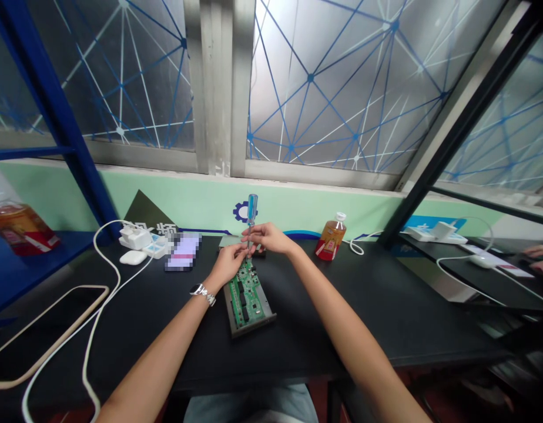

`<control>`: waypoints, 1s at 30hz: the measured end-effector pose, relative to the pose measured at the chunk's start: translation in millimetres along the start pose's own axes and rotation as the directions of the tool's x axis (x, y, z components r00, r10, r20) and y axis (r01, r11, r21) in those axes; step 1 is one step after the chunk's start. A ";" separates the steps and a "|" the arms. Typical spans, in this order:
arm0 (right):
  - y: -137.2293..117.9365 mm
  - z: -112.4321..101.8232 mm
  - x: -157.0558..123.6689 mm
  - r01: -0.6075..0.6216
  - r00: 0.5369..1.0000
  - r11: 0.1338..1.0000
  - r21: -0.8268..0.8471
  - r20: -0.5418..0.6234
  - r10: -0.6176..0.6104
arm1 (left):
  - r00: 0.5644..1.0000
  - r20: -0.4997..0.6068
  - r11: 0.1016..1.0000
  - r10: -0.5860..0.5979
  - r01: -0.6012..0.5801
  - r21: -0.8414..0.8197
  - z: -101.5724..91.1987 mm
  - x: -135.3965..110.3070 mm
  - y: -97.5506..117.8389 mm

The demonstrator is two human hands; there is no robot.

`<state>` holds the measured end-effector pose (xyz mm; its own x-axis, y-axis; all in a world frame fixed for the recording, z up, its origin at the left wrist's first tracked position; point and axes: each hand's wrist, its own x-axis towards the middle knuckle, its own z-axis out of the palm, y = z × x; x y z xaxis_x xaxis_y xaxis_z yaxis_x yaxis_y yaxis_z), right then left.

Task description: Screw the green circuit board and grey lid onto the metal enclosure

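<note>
A screwdriver (252,209) with a clear blue handle stands nearly upright over the far end of a green circuit board (250,296). The board sits in a grey metal tray (231,323) on the black table. My right hand (268,238) has its fingers closed around the screwdriver's shaft, below the handle. Close beside it, my left hand (231,262) is pinched near the lower shaft, at the board's far left corner. Whatever lies between the left fingertips is hidden. Behind the hands, a flat grey-green piece (228,241) is partly covered.
Left on the table are a power strip (154,245) with chargers, a white case (133,258), a phone with a blurred screen (182,252), a larger phone (46,329) and white cables (117,276). A drink bottle (331,238) stands back right. Another person's hand (540,252) shows far right.
</note>
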<state>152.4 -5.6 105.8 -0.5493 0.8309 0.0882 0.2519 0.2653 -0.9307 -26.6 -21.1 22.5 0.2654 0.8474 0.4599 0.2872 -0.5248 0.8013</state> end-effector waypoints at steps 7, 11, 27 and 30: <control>5.1 1.5 1.5 0.088 0.984 0.984 -0.157 -0.137 -0.110 | 0.999 -0.027 0.993 -0.028 0.025 -0.119 5.3 -1.0 3.1; 9.9 6.1 4.5 0.085 0.959 0.956 -0.282 -0.238 -0.156 | 0.988 -0.144 0.998 -0.059 0.055 -0.035 8.5 -2.3 3.4; -3.6 0.5 -0.8 0.090 0.987 0.989 -0.118 -0.122 -0.104 | 0.999 -0.032 0.999 -0.035 0.035 0.026 3.0 -2.3 8.6; 0.7 -0.2 0.0 0.101 0.971 0.972 -0.210 -0.194 -0.143 | 0.999 -0.015 0.999 -0.036 0.036 0.009 4.4 -1.6 9.2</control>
<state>152.7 -5.4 105.2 -0.4148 0.8633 0.2875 0.3564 0.4448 -0.8217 -20.3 -27.6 27.4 0.2411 0.8668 0.4365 0.3051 -0.4947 0.8138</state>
